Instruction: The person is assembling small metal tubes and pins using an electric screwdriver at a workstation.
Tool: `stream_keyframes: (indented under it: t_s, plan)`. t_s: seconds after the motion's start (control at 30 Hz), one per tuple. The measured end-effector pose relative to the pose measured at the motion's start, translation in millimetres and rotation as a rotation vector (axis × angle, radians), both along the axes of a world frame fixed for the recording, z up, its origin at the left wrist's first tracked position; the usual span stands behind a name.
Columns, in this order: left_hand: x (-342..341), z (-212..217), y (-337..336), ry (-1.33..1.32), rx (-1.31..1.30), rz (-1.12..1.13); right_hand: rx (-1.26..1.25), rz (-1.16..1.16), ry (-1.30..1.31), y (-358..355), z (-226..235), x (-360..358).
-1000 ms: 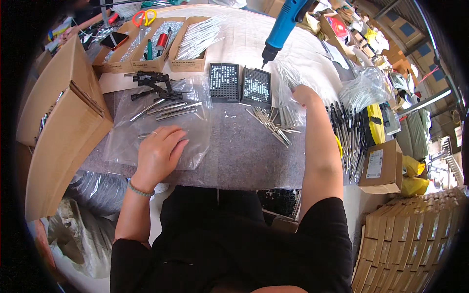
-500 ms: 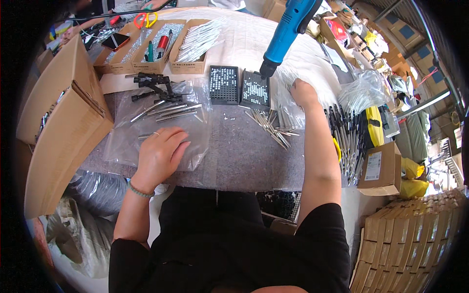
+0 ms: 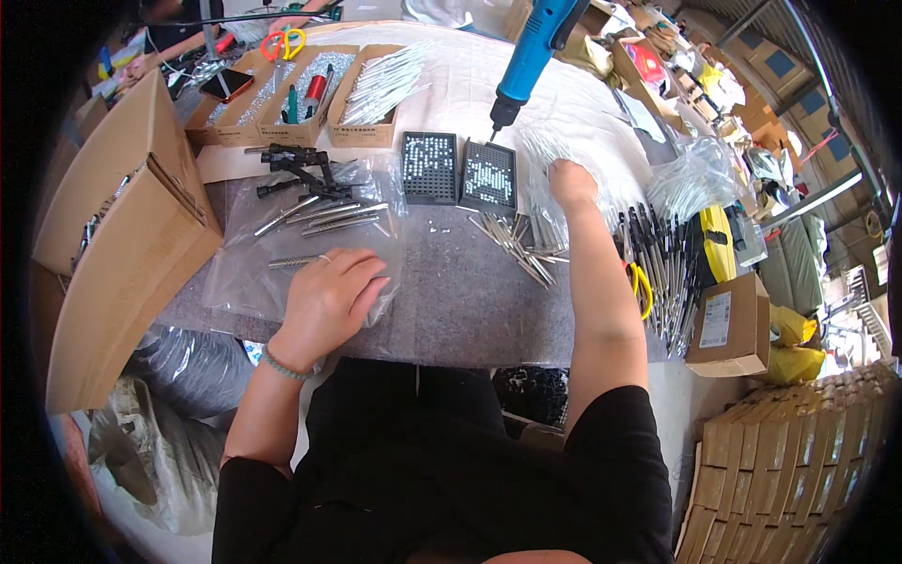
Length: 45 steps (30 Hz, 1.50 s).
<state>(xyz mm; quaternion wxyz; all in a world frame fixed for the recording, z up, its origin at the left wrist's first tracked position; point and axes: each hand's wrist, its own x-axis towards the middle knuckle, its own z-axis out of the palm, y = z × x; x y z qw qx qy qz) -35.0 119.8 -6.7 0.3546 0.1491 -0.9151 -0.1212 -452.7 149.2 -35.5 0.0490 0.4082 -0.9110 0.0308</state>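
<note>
My left hand point(image 3: 329, 299), wearing a ring and a bead bracelet, rests over a clear plastic bag point(image 3: 240, 282). Its fingers reach out and the thumb stands apart. Beside its knuckles a metal rod point(image 3: 293, 262) lies partly hidden. My right hand point(image 3: 571, 186) is closed at a clear bag of thin metal rods point(image 3: 543, 202); what its fingers pinch is hidden. A blue electric screwdriver point(image 3: 528, 61) hangs over the right black holed tray point(image 3: 477, 195), its bit close to the tray's far edge. The left black holed tray point(image 3: 432, 195) stands alongside. Both hold small silvery pieces.
Metal rods point(image 3: 512, 246) and black clamp-like parts point(image 3: 296, 164) lie about. Behind are cardboard trays point(image 3: 365, 134), scissors point(image 3: 282, 44) and a phone point(image 3: 227, 85). A tall carton point(image 3: 141, 273) walls the left. Black-ended rods point(image 3: 665, 273) and a small carton point(image 3: 731, 329) line the right.
My left hand has shifted right, baring more of the metal rod. The screwdriver has swung slightly left, and its bit now shows. My right hand has moved a little left.
</note>
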Motion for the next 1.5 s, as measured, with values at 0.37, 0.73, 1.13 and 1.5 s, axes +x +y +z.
stream_keyframes:
  t_s: [0.37, 0.73, 1.13, 1.5]
  plan:
    - [-4, -4, -1, -0.007, 0.019, -0.005, -0.065, 0.042, 0.029, -7, 6, 12]
    - [-38, -5, -12, -0.069, 0.257, -0.214, -0.602, 0.12, -0.322, 103, 50, 85]
    - [-112, -44, -46, 0.413, 1.657, -0.45, -0.469, 0.317, -1.227, 45, 23, 163]
    - [-115, -40, -56, 0.538, 1.607, -0.365, -0.653, 0.441, -0.875, 45, -11, 164]
